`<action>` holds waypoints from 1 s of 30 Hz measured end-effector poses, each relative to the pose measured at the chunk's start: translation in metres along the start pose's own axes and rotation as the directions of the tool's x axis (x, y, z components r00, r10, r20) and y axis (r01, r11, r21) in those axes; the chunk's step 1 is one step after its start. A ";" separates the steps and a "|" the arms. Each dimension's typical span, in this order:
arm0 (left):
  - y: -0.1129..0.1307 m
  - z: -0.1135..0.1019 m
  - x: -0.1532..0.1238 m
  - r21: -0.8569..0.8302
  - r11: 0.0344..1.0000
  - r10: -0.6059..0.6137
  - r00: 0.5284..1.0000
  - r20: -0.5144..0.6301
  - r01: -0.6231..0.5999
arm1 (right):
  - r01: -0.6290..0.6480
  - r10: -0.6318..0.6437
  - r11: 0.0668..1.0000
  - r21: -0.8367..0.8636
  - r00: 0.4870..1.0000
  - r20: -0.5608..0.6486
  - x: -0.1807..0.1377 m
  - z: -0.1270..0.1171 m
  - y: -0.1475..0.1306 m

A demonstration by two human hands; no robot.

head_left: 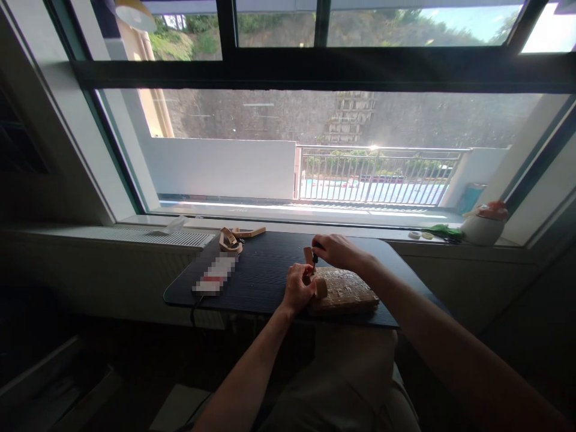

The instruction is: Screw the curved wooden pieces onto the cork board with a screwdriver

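My right hand (338, 250) is closed around a small tool with a dark handle (315, 252), which looks like a screwdriver. Its thin shaft points down at a small tan wooden piece (321, 288). My left hand (297, 288) grips that piece with bent fingers, close under the tool's tip; the fingers hide part of it. Another flat tan part (308, 255) stands up behind my left fingertips, and I cannot tell whether it is joined to the held piece. Both hands are over the left end of a thick, worn brown block (348, 288) lying on the table.
The dark table (265, 270) stands against a window sill. At its back left lie curved tan wooden pieces (230, 241). Nearer is a pixelated white and red item (215, 275), with a black cable (193, 312) hanging over the edge. A white pot (482, 230) stands on the sill, right.
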State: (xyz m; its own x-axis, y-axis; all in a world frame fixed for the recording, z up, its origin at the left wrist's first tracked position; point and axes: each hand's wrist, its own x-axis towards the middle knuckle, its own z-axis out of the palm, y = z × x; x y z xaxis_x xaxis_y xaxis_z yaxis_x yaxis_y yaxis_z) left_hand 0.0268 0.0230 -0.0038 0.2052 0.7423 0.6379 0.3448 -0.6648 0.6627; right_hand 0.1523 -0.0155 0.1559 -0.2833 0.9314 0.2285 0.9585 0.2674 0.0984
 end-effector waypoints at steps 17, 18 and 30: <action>-0.002 0.001 0.000 0.001 1.000 0.011 1.000 0.004 -0.011 | -0.016 0.015 0.999 -0.027 1.000 -0.023 0.003 0.002 -0.004; -0.002 0.001 -0.001 0.002 1.000 0.013 1.000 0.003 -0.013 | -0.023 0.022 0.999 -0.034 0.999 -0.028 0.003 0.002 -0.005; -0.001 0.000 0.000 -0.009 1.000 0.014 1.000 0.004 -0.014 | 0.084 -0.084 0.996 -0.003 0.996 -0.040 0.001 -0.006 -0.006</action>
State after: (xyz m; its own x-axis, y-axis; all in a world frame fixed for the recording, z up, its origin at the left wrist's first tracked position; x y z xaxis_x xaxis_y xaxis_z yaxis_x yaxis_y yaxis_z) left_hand 0.0268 0.0240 -0.0046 0.2136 0.7335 0.6453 0.3334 -0.6756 0.6576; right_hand 0.1466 -0.0179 0.1613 -0.3641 0.8949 0.2579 0.9312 0.3442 0.1203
